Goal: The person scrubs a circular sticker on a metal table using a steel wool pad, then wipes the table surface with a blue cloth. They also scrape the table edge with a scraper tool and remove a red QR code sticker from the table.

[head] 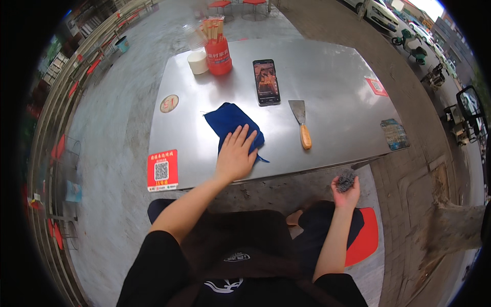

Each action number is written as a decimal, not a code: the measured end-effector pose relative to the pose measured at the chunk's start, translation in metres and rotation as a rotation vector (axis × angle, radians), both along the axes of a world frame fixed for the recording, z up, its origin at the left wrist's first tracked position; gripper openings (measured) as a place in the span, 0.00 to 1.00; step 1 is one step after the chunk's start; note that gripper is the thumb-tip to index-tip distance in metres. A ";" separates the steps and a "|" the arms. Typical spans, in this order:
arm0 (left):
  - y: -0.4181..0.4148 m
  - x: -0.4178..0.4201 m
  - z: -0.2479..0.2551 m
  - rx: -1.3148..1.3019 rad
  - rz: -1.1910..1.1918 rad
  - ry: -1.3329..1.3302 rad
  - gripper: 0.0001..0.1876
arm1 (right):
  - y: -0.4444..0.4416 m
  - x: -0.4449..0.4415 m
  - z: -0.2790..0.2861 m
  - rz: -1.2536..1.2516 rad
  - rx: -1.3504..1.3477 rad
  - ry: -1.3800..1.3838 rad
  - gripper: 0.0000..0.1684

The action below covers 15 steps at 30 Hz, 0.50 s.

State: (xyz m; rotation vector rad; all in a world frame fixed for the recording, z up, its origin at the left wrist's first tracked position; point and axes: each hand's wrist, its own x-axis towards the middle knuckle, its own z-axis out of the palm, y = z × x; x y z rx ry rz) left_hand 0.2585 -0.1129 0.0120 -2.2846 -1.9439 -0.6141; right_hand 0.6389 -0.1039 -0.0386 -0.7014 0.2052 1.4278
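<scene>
My left hand point(236, 156) lies flat, fingers spread, on a crumpled dark blue cloth point(232, 118) on the metal tabletop point(330, 73). In my right hand point(345, 196), a grey steel wool scourer point(346, 180) rests on the upturned palm with fingers curled around it. That hand is off the table's front edge, above my knee. A scraper point(302, 124) with a wooden handle lies right of the cloth, its blade pointing away from me. Beyond the cloth, a phone point(267, 82) with its screen lit lies on the tabletop.
A red holder point(219, 57) of wrapped chopsticks stands beside a white paper roll point(198, 63) and clear plastic cups point(195, 36). A red code card point(163, 170) is at the left corner. Worn patch point(395, 134) marks the right corner. A red stool point(364, 238) is beside me.
</scene>
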 end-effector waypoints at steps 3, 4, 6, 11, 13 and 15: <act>0.004 0.002 -0.003 -0.009 0.013 0.020 0.28 | 0.017 0.004 -0.020 -0.007 -0.034 -0.052 0.18; 0.006 0.001 -0.006 0.005 0.004 0.019 0.28 | 0.022 0.002 -0.022 -0.025 -0.054 -0.057 0.15; 0.008 0.003 -0.009 0.021 0.008 0.037 0.28 | 0.032 -0.008 -0.029 -0.129 0.013 -0.204 0.14; 0.017 0.034 0.001 -0.101 0.122 0.094 0.34 | 0.023 -0.043 -0.044 -0.179 0.215 -0.322 0.15; 0.017 0.032 -0.004 -0.092 0.119 0.059 0.36 | 0.002 -0.061 -0.038 -0.127 0.239 -0.299 0.13; 0.017 0.035 -0.001 -0.074 0.116 0.038 0.36 | -0.011 -0.066 -0.044 -0.108 0.256 -0.312 0.13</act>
